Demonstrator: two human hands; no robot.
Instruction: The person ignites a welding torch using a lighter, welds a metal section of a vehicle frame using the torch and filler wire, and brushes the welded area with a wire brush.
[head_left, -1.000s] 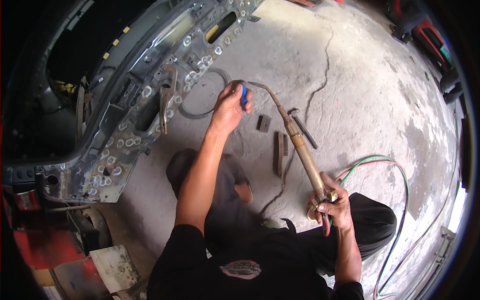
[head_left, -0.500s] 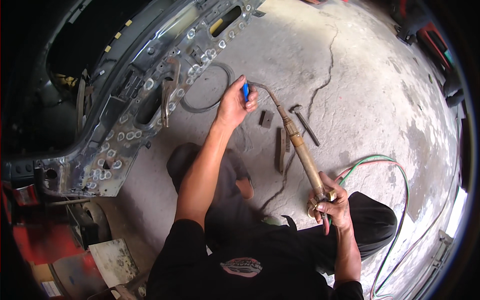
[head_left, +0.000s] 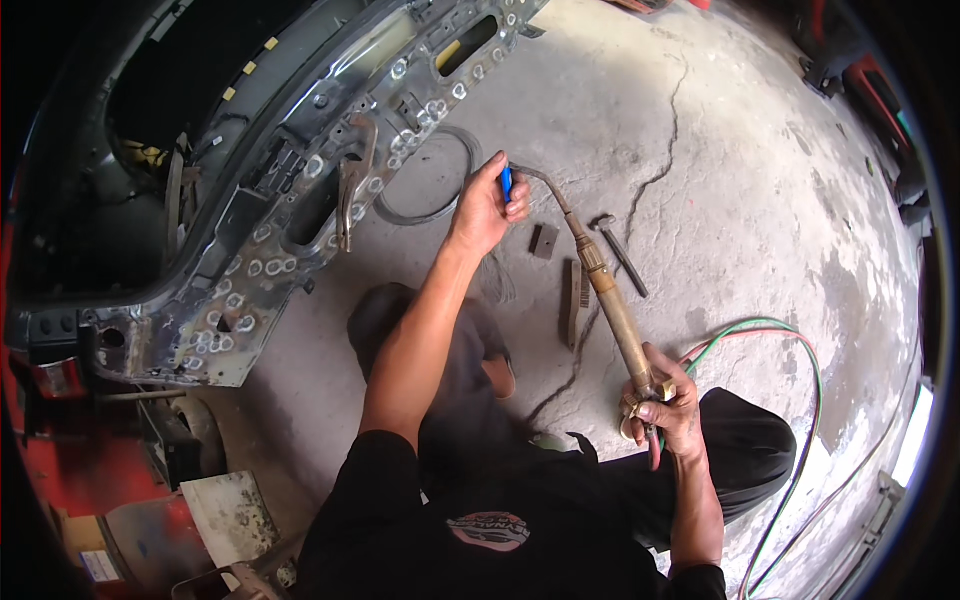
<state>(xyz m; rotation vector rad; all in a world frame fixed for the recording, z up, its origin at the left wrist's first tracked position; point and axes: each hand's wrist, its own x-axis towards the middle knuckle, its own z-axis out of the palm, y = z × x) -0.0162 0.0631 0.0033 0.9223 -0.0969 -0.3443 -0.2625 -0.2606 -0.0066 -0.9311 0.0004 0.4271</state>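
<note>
My left hand (head_left: 480, 218) is closed around a small blue lighter (head_left: 506, 184), thumb at its top. Beside the lighter is the thin bent tip of a brass gas torch (head_left: 618, 308); I cannot tell whether they touch. My right hand (head_left: 678, 412) grips the torch by its valve end, near the knobs. No flame shows at the tip. Green and red hoses (head_left: 815, 375) curve over the floor to the right of that hand.
A bare metal car body panel (head_left: 240, 270) with many ringed spots stands at left, locking pliers (head_left: 350, 195) clamped on it. A coil of wire (head_left: 405, 216), a dark block (head_left: 544, 240), a flat bar (head_left: 575, 305) and a hammer (head_left: 624, 258) lie on the cracked concrete floor (head_left: 740, 220).
The view has turned a little, so the panel and floor things sit slightly farther right. Both hands keep hold of the lighter and the torch, close to the same pose.
</note>
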